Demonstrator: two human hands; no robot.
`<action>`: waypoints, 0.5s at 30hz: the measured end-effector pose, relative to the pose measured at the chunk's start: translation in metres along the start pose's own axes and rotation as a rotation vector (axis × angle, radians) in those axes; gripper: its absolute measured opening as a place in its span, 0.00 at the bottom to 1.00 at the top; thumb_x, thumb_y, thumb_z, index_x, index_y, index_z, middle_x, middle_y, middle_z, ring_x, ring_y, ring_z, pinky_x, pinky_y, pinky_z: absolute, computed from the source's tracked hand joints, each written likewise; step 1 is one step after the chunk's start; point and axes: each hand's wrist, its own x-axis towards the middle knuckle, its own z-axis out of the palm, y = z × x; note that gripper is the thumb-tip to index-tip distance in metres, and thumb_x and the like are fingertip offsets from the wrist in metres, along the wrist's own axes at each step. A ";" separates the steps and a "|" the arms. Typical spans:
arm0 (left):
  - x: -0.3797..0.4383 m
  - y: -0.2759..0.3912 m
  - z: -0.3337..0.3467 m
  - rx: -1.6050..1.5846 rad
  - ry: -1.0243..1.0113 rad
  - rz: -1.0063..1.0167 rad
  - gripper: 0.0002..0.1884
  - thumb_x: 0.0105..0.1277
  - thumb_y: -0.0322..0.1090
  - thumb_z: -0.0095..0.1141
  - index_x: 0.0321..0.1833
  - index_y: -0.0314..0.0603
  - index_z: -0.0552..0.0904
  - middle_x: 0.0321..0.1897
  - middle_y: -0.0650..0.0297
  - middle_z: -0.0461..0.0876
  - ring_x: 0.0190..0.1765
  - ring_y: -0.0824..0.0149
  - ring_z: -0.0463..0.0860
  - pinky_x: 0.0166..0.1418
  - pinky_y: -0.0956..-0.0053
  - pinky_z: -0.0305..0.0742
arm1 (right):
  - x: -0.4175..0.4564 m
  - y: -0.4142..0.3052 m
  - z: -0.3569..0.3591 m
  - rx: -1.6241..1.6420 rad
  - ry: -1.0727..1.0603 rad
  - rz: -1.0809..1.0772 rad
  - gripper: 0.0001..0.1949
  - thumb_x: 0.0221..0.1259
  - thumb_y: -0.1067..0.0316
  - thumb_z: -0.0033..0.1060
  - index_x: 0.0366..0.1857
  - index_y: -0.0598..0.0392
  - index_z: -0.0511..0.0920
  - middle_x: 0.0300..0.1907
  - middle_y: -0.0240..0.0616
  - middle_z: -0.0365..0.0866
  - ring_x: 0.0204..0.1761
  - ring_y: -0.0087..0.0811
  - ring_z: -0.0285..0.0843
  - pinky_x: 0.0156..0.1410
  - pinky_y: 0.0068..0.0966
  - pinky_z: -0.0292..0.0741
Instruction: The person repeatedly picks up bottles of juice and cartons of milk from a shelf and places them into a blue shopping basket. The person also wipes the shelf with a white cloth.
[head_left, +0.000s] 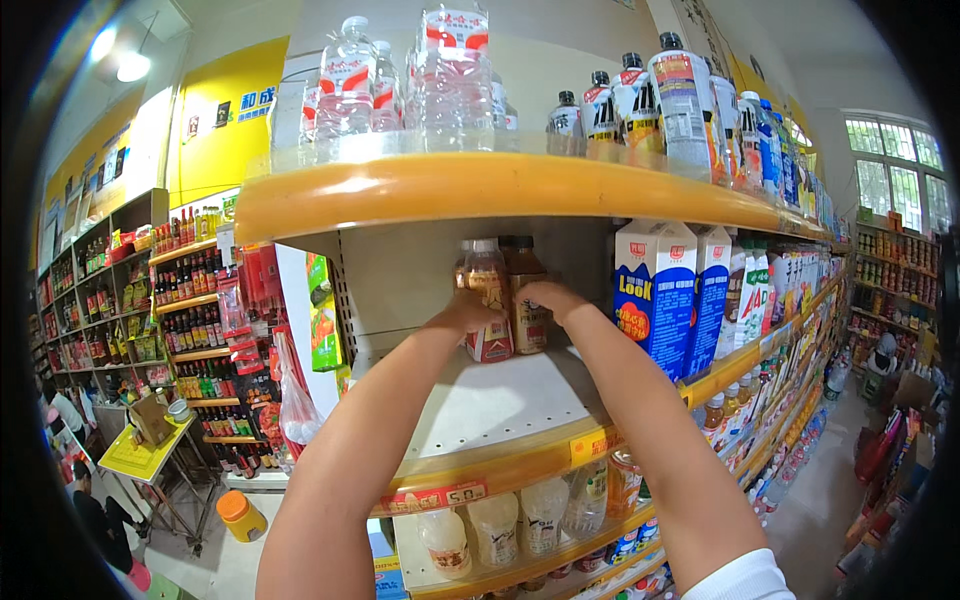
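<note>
Both my arms reach into a white metal shelf bay (487, 405) at its middle level. My left hand (469, 311) is around the left side of a front bottle (491, 341) with a pale cap and a gold and red label. Touching it on the right is a brown drink bottle (531, 330) with a dark cap, set slightly farther back. My right hand (551, 298) curls over the right side of that brown bottle, its fingers on the label. Both bottles stand upright on the shelf. Part of each is hidden by my fingers.
An orange-edged upper shelf (480, 184) overhangs my hands, with large water bottles (454, 82) on it. Blue and white drink cartons (656, 300) stand close to my right arm. Plastic bottles (495, 529) fill the shelf below. A yellow-topped table (146, 450) stands at left.
</note>
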 end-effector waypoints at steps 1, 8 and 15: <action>0.000 0.004 0.006 -0.087 0.012 0.066 0.25 0.45 0.35 0.64 0.48 0.36 0.74 0.39 0.55 0.79 0.34 0.62 0.79 0.39 0.69 0.75 | -0.010 -0.002 -0.002 0.003 0.011 0.021 0.25 0.37 0.63 0.63 0.46 0.55 0.71 0.52 0.43 0.68 0.55 0.38 0.63 0.55 0.36 0.64; 0.029 -0.015 0.013 0.181 0.221 0.000 0.24 0.39 0.35 0.68 0.42 0.35 0.76 0.34 0.57 0.80 0.37 0.64 0.80 0.40 0.69 0.75 | -0.006 -0.010 0.009 0.166 0.013 0.324 0.34 0.34 0.61 0.68 0.53 0.53 0.67 0.61 0.43 0.57 0.63 0.43 0.50 0.59 0.50 0.55; -0.024 0.013 -0.012 0.032 0.107 -0.138 0.29 0.39 0.37 0.69 0.47 0.43 0.73 0.39 0.60 0.78 0.42 0.61 0.79 0.44 0.60 0.75 | -0.011 -0.016 0.016 0.133 -0.061 0.469 0.38 0.33 0.63 0.70 0.56 0.52 0.62 0.59 0.42 0.60 0.62 0.43 0.53 0.58 0.52 0.57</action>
